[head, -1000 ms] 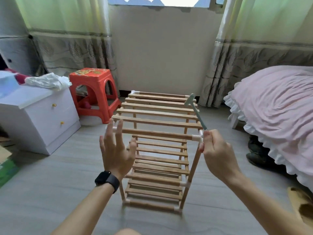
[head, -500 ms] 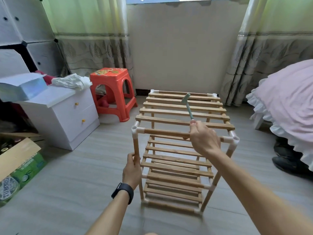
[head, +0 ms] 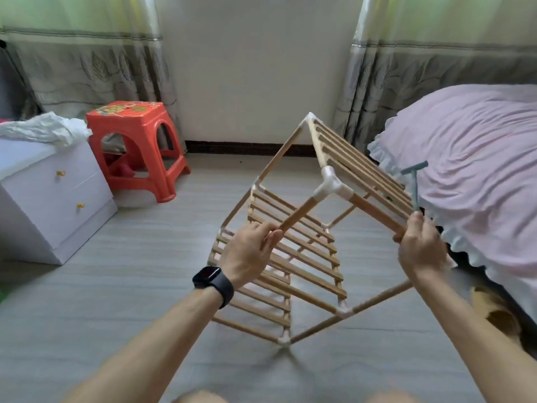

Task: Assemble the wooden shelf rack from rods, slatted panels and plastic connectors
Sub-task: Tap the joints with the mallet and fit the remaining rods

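As the head view shows, wooden shelf rack (head: 308, 257) stands tipped on one lower corner, near corner connector (head: 331, 187) pointing at the person. Left hand (head: 250, 254) curls round the left rod (head: 296, 213), running down-left from that connector. Right hand (head: 421, 248) clamps the right rod (head: 374, 210), down-right of it, hammer (head: 414, 184) held alongside. Both hands sit about equally near the connector.

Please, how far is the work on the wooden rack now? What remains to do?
Done: the rack looks whole, its slatted panels and rods joined by white connectors. In hand: the left hand and right hand each grip a rod and hold the rack tilted; the right hand also holds a small hammer. Left: probably tapping joints tight and standing it upright. No loose parts show.
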Tool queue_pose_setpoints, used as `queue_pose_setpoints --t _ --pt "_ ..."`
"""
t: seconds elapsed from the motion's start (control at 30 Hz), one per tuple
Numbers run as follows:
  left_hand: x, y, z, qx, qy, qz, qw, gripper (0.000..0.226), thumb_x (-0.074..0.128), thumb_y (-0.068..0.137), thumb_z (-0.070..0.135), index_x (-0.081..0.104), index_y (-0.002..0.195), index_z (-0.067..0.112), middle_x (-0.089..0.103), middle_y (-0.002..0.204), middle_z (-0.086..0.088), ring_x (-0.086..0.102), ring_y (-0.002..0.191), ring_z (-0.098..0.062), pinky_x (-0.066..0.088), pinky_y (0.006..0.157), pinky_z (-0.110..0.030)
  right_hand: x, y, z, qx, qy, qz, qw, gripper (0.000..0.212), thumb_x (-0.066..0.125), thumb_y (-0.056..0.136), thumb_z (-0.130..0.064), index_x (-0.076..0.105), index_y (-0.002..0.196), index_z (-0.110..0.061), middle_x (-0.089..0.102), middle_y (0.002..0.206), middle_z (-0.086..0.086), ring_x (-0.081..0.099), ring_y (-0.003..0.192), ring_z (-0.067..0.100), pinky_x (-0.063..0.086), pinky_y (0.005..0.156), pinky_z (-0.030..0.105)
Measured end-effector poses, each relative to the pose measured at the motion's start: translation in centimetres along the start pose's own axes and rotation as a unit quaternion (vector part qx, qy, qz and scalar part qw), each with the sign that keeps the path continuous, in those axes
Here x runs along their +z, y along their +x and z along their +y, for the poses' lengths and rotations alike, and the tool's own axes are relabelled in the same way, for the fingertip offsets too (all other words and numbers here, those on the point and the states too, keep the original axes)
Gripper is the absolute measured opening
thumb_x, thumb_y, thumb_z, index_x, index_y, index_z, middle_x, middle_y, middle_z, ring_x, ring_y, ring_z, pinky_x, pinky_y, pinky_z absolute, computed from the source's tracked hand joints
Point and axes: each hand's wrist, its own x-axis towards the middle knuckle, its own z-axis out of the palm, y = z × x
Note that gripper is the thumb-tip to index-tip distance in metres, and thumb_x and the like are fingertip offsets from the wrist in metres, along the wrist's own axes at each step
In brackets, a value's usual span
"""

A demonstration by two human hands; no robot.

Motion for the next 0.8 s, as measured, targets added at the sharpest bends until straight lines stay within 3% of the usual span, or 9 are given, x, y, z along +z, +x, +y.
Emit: queue_pose_setpoints --t 0.13,0.23,0.4,0.53,0.67,0.77,0.8 --pt "2.0 2.6 2.2 0.072 0.096 -0.025 0.992 0.043 0.032 0.1 0.055 0.061 0.107 0.024 0.053 0.083 0.01 0.048 0.076 -0.012 0.044 0.064 -0.031 -1.0 -0.4 5.0 0.06 0.014 0.026 0.998 0.058 0.02 0.099 -0.043 0.062 0.102 -0.003 0.069 0.085 0.013 0.06 0.089 0.033 0.04 0.08 0.04" --pt "4.6 3.5 3.0 0.134 0.159 -0.018 0.978 0.058 0.02 0.098 0.063 0.063 0.102 0.024 0.053 0.077 0.009 0.045 0.068 -0.014 0.042 0.058 -0.032 -0.5 -1.5 9.2 0.165 0.024 0.009 0.986 0.048 0.022 0.106 -0.034 0.061 0.096 -0.007 0.068 0.084 0.009 0.059 0.093 0.034 0.039 0.082 0.04" --pt "10.2 3.0 3.2 0.19 0.231 0.03 0.954 0.052 0.028 0.1 0.058 0.067 0.091 0.025 0.06 0.073 0.007 0.04 0.06 -0.014 0.031 0.05 -0.027 2.5 -4.1 17.4 0.292 0.044 -0.058 0.953 0.05 0.025 0.107 -0.032 0.064 0.096 -0.004 0.064 0.075 0.006 0.057 0.081 0.029 0.035 0.076 0.035" --pt "13.4 2.7 2.5 0.187 0.255 0.021 0.948 0.051 0.032 0.1 0.055 0.067 0.085 0.021 0.06 0.072 0.003 0.045 0.061 -0.019 0.03 0.053 -0.028 6.2 -6.5 21.4 0.372 0.079 -0.086 0.921 0.048 0.029 0.105 -0.036 0.064 0.083 -0.011 0.066 0.069 0.004 0.061 0.078 0.028 0.045 0.078 0.039" --pt "15.9 2.2 1.5 0.173 0.289 -0.017 0.941 0.047 0.036 0.098 0.057 0.065 0.086 0.022 0.061 0.079 0.001 0.049 0.068 -0.022 0.031 0.056 -0.03 9.0 -8.2 24.5 0.44 0.103 -0.112 0.885 0.042 0.035 0.105 -0.034 0.065 0.086 -0.012 0.068 0.065 0.004 0.065 0.075 0.028 0.051 0.072 0.036" --pt "17.5 0.6 0.4 0.192 0.287 -0.015 0.939 0.046 0.038 0.1 0.055 0.064 0.083 0.02 0.056 0.074 0.0 0.046 0.066 -0.023 0.035 0.055 -0.033 9.4 -9.3 26.6 0.45 0.093 -0.138 0.877 0.037 0.039 0.104 -0.032 0.066 0.088 -0.013 0.072 0.071 0.003 0.068 0.082 0.026 0.052 0.064 0.03" --pt "18.0 -0.1 0.2 0.195 0.279 -0.01 0.94 0.046 0.038 0.1 0.054 0.064 0.083 0.02 0.055 0.073 0.0 0.044 0.065 -0.023 0.036 0.055 -0.034 9.5 -9.5 27.2 0.442 0.082 -0.152 0.88 0.037 0.039 0.104 -0.033 0.066 0.089 -0.013 0.073 0.077 0.003 0.068 0.086 0.025 0.053 0.068 0.033"
